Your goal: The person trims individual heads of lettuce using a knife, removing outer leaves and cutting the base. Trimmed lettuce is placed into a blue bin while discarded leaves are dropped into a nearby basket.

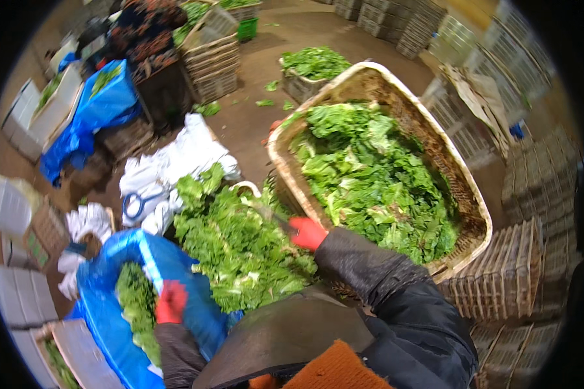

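Observation:
My right hand, in a red glove, is closed around a knife. The blade points up and left over a heap of leafy lettuce in front of me. Lower left, my red-gloved left hand is blurred at the inner side of a box lined with blue plastic sheet. Close beside its fingers, a row of leafy greens lies in that box. Whether the left fingers grip a leaf or the lining cannot be made out.
A large dirty white tub of loose leaves stands to the right. White cloth or sacking with blue-handled scissors lies ahead left. Stacked crates line the right side. Another person stands at upper left.

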Available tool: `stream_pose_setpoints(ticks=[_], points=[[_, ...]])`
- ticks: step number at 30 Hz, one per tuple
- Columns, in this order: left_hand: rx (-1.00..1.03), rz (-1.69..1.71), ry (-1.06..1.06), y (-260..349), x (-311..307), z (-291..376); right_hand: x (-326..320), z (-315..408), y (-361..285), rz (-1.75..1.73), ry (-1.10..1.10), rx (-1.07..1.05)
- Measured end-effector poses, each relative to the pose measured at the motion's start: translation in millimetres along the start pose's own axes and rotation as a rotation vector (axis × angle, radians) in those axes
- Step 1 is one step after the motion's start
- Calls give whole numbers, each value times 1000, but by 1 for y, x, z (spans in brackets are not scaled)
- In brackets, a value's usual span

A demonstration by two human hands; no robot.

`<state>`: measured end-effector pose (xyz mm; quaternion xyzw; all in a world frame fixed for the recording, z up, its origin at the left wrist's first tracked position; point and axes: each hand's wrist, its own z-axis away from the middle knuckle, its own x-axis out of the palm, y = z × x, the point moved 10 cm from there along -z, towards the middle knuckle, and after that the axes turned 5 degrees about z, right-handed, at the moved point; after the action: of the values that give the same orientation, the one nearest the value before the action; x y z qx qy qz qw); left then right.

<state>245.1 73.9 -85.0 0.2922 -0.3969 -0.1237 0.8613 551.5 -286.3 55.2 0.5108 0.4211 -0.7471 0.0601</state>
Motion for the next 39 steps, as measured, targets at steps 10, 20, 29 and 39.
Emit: stream_pose_setpoints(ticks=[10,20,29,39], points=[[-147,-669,-18,-77,197,49,-285,-182,262,-2,274,430],[-81,-748,140,-69,194,55,-216,-67,114,-46,591,170],[476,-1367,-431,-56,366,73,-54,37,-64,-830,-2,-117],[367,-1024,-273,-44,293,102,-44,64,-119,287,160,-643]])
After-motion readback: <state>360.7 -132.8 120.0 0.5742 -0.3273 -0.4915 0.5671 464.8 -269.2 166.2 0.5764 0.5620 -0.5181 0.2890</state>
